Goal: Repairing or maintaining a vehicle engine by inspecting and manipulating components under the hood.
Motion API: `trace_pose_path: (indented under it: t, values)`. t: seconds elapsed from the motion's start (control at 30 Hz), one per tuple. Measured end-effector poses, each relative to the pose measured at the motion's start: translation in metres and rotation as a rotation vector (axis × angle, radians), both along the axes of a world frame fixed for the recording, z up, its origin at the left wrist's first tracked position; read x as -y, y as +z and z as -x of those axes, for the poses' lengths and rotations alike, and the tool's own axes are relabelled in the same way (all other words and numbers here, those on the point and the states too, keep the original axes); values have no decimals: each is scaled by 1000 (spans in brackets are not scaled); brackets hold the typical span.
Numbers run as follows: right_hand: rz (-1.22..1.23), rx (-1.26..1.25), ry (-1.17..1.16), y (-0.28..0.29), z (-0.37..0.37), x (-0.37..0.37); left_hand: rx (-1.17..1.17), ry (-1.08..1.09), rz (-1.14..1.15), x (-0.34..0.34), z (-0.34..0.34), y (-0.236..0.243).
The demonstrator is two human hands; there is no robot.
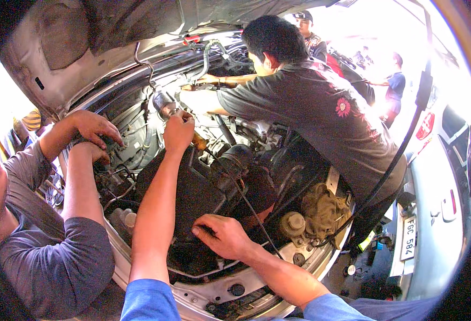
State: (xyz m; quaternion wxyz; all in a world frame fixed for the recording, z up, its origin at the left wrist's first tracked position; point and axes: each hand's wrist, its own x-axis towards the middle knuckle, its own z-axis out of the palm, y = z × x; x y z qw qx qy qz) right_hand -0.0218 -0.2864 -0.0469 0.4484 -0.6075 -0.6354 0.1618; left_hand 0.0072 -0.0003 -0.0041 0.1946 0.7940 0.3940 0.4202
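My left hand point(179, 130) is raised over the engine bay, its fingers closed around a work light. The light's orange handle point(199, 142) shows beside my hand, and its round metal shade point(163, 101) sits just beyond my fingers. A dark cord hangs from the handle end. Low over the front of the engine, my right hand point(222, 235) is loosely curled, with a gap between thumb and fingers and nothing seen in it. Under both hands lies a black engine cover point(179, 184); whether my right hand touches it I cannot tell.
A co-worker in a dark shirt point(310, 107) leans in from the right, arms reaching to the back. Another person's folded arms point(88, 134) rest at the left edge. The raised hood point(59, 48) hangs overhead. A brown rag point(324, 208) lies near a capped reservoir point(293, 223).
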Motion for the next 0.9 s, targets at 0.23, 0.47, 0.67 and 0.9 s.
trace_pose_path:
  t: [0.23,0.47,0.67,0.9]
  values:
    - [17,15,-12,2,0,1,-9,3,10,2,0,2]
    - [-25,-10,8,0,0,1,-4,-16,27,4,1,3]
    - [0,0,-11,-3,0,0,-36,19,-11,2,0,1]
    - [-2,23,-20,-4,-1,1,3,-24,-10,-5,-3,-4]
